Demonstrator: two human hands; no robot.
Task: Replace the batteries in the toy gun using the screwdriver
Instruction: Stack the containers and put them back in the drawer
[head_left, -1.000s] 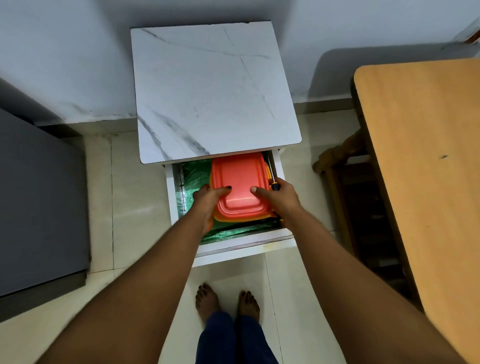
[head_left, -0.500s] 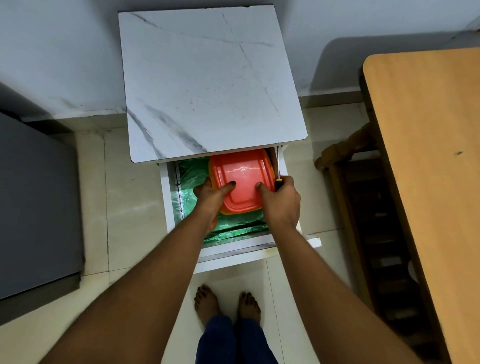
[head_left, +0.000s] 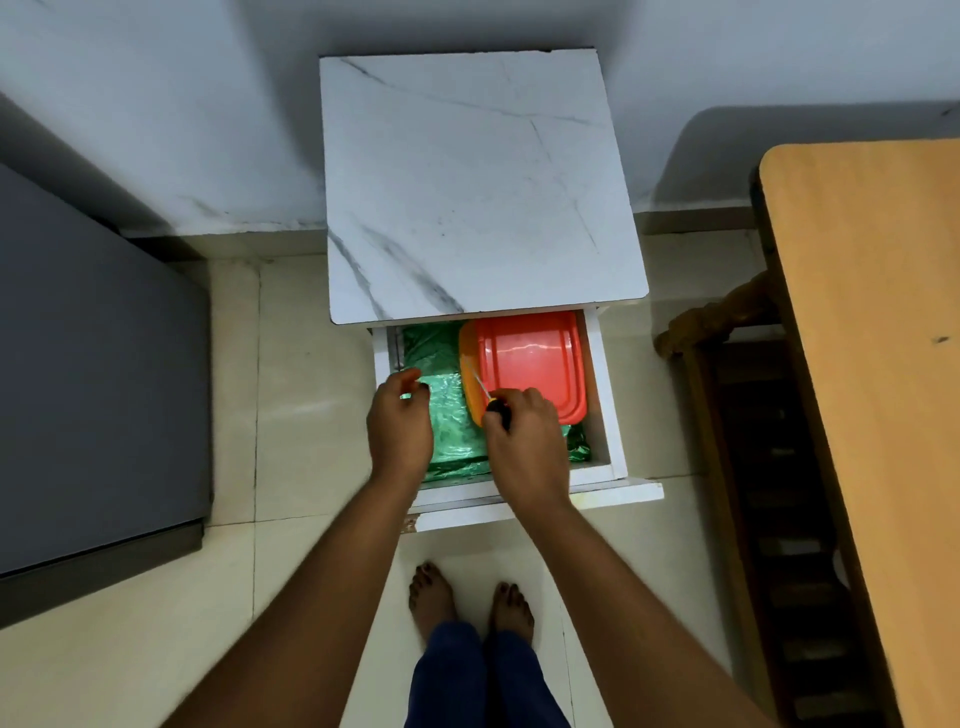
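Pale floor tiles surround a marble-topped cabinet (head_left: 478, 182) with its drawer (head_left: 605, 395) open. Inside, a red-lidded container (head_left: 535, 364) sits on green plastic (head_left: 447, 415). Right hand (head_left: 524, 447) grips the screwdriver (head_left: 488, 397), fingers curled round its handle. Left hand (head_left: 400, 421) hovers over the drawer's left side, fingers loosely curled, holding nothing.

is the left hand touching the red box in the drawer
Apart. The head view shows the left hand over the green liner, with a strip of liner between it and the red box.
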